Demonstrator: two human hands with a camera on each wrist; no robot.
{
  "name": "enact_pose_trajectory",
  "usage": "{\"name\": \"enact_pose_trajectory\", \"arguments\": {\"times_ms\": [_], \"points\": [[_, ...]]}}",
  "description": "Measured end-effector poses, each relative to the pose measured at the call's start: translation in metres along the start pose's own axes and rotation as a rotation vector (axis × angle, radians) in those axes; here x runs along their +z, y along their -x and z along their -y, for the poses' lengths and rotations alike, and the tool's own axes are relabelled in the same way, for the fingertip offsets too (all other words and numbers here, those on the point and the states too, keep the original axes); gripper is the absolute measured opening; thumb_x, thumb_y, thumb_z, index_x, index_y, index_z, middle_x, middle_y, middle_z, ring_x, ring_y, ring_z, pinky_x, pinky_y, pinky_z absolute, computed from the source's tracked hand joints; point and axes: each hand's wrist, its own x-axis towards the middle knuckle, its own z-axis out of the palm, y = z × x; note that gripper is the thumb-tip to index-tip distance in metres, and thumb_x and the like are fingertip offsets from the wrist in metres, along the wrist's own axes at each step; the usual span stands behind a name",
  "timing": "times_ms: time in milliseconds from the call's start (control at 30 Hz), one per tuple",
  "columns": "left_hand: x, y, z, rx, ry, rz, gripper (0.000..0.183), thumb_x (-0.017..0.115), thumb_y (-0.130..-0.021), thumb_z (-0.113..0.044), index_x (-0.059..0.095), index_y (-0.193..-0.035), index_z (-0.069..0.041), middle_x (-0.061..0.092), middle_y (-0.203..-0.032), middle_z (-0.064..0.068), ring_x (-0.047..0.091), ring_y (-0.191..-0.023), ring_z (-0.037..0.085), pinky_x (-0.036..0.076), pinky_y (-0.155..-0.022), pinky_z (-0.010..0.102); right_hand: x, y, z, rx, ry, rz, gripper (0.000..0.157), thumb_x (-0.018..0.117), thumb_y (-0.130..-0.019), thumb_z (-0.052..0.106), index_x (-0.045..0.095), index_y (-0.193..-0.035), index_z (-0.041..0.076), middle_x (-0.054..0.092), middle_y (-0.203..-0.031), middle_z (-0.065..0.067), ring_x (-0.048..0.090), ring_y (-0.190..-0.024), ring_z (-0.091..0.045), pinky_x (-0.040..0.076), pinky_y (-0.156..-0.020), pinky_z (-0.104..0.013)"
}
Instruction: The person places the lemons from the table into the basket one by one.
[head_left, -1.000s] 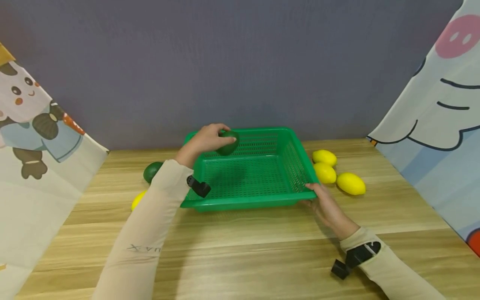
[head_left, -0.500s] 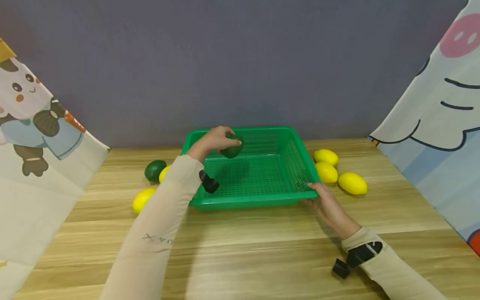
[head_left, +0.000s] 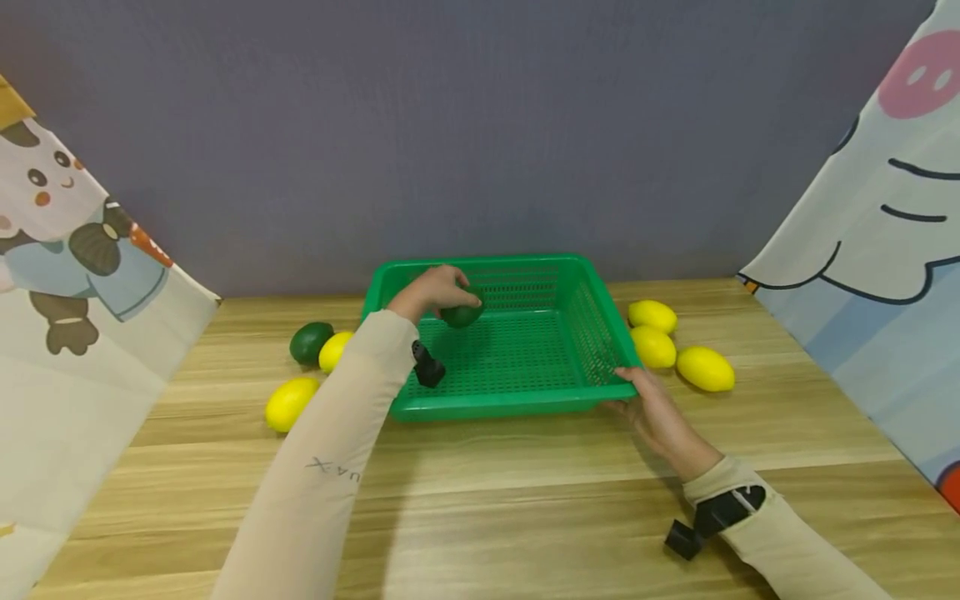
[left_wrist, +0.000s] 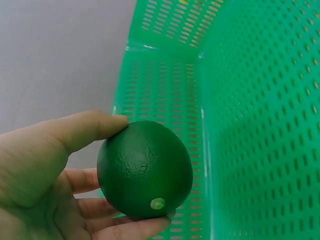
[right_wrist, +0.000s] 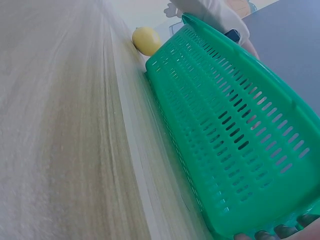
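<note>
The left hand (head_left: pixel 441 290) grips a dark green fruit (left_wrist: pixel 145 170) between thumb and curled fingers, holding it within the left half of the green basket (head_left: pixel 510 406), toward its back wall. Whether the fruit touches the basket's floor is hard to tell from these angles. The right hand (head_left: pixel 660 417) holds the basket's near right corner, thumb over the rim, which seems meant to steady it. Left of the basket lie a second green fruit (head_left: pixel 311 343) and two yellow fruits (head_left: pixel 291 404); right of it, three lemons (head_left: pixel 705 368). Placing the fruit inside the basket looks like the step in hand; the next move probably calls for settling it on the basket's floor, then loosening the fingers without knocking the wall.
</note>
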Motion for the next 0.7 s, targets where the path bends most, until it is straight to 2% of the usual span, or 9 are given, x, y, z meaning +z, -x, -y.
{"name": "enact_pose_trajectory", "arguments": {"times_ms": [133, 267, 500, 700], "points": [[0.003, -0.002, 0.004, -0.019, -0.056, 0.047, 0.056, 0.061, -0.091, -0.027, 0.044, -0.136, 0.001, 0.048, -0.131, 0.017, 0.058, -0.103, 0.028, 0.054, -0.077, 0.036, 0.001, 0.000, 0.000, 0.002, -0.009, -0.006, 0.015, 0.036, -0.099, 0.013, 0.046, -0.109, 0.007, 0.052, -0.105, 0.000, 0.053, -0.098, -0.011, 0.050, -0.085, -0.027], [0.007, -0.002, 0.007, -0.055, -0.052, 0.104, 0.057, 0.060, -0.091, -0.026, 0.041, -0.138, 0.001, 0.043, -0.136, 0.018, 0.057, -0.106, 0.029, 0.054, -0.080, 0.036, 0.002, 0.000, 0.000, 0.003, -0.010, -0.008, 0.015, 0.035, -0.099, 0.012, 0.046, -0.107, 0.007, 0.052, -0.103, 0.000, 0.053, -0.097, -0.011, 0.049, -0.084, -0.027], [0.013, -0.004, 0.008, -0.077, -0.042, 0.112, 0.058, 0.060, -0.092, -0.025, 0.038, -0.139, 0.001, 0.039, -0.141, 0.017, 0.052, -0.115, 0.031, 0.052, -0.085, 0.038, 0.001, 0.001, 0.000, -0.005, 0.000, 0.005, 0.014, 0.034, -0.099, 0.013, 0.046, -0.107, 0.008, 0.053, -0.102, 0.001, 0.054, -0.095, -0.010, 0.050, -0.083, -0.027], [0.016, -0.005, 0.010, -0.099, -0.070, 0.164, 0.059, 0.059, -0.093, -0.025, 0.036, -0.142, -0.001, 0.035, -0.145, 0.015, 0.044, -0.125, 0.032, 0.049, -0.091, 0.041, 0.002, 0.001, 0.001, -0.002, 0.002, -0.016, 0.014, 0.035, -0.098, 0.012, 0.047, -0.104, 0.008, 0.054, -0.099, 0.001, 0.054, -0.092, -0.009, 0.049, -0.081, -0.027]]}}
